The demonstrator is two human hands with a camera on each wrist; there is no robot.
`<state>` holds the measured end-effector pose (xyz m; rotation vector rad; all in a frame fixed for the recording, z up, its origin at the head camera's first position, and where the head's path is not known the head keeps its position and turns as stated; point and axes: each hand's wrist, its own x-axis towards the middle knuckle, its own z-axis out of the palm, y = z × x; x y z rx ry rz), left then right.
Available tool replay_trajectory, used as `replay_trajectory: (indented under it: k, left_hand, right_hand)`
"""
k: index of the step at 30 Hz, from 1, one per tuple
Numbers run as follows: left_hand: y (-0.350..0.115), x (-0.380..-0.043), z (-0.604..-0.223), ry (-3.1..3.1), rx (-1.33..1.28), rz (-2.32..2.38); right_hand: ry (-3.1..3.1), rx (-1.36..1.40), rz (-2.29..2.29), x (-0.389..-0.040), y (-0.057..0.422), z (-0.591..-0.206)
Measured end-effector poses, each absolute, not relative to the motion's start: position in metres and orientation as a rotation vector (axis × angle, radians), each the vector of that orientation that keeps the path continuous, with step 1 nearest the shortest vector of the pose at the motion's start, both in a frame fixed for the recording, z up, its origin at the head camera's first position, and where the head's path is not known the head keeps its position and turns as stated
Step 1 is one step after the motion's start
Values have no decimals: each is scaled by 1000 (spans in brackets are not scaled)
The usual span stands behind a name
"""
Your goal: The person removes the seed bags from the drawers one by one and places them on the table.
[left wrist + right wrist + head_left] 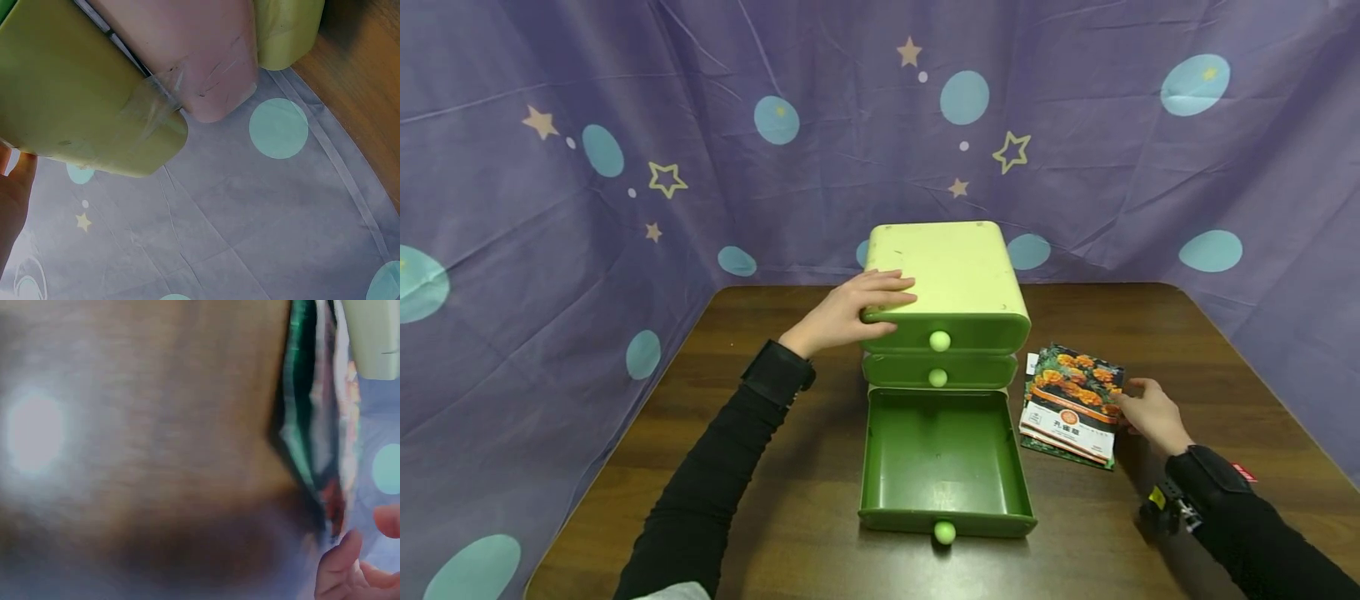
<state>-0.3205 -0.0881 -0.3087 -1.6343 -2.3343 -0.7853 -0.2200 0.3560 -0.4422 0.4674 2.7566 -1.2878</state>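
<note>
A small cabinet (pixel 947 262) with a pale yellow-green top stands on the table, with round-knobbed green drawers. The bottom drawer (pixel 940 450) is pulled out, its green floor showing. My left hand (pixel 857 308) rests on the cabinet's front left corner, fingers straight over the top and thumb at the front face. In the left wrist view the cabinet's side (pixel 75 94) shows yellow and pink sections with clear tape. A stack of seed packets (pixel 1067 408), with orange flowers on the top one, lies right of the cabinet. My right hand (pixel 1153 412) is at the stack's right edge, fingertips right at it.
The brown wooden table (pixel 805 500) carries everything. A purple curtain (pixel 850 167) with stars and blue ovals hangs behind and at the sides. A small red tag (pixel 1243 472) shows beside the right wrist. The bottom drawer juts toward the front.
</note>
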Motion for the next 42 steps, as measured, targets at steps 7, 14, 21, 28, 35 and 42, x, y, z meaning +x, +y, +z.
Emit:
replay_trajectory:
  k: [7, 14, 21, 28, 35, 42]
  left_hand:
    - [-88, -319, -310, -2336, -1637, -791]
    - [-90, -317, -311, -2332, -1634, -803]
    - [-89, -319, -310, -2319, -1635, -792]
    - [-88, -320, -310, -2319, -1644, -780]
    - [-89, -320, -311, -2327, -1635, -778]
    - [-89, -321, -310, -2319, -1627, -802]
  right_hand:
    - [2917, 221, -1308, -209, 340, -410]
    - [2976, -117, -1409, -187, 302, -364]
    - [2996, -460, -1473, -158, 254, -336]
    - [2852, -870, -1445, -126, 210, -345]
    - [2623, -1370, -1394, -104, 187, -380]
    - [2730, -1782, -998, -99, 177, -415]
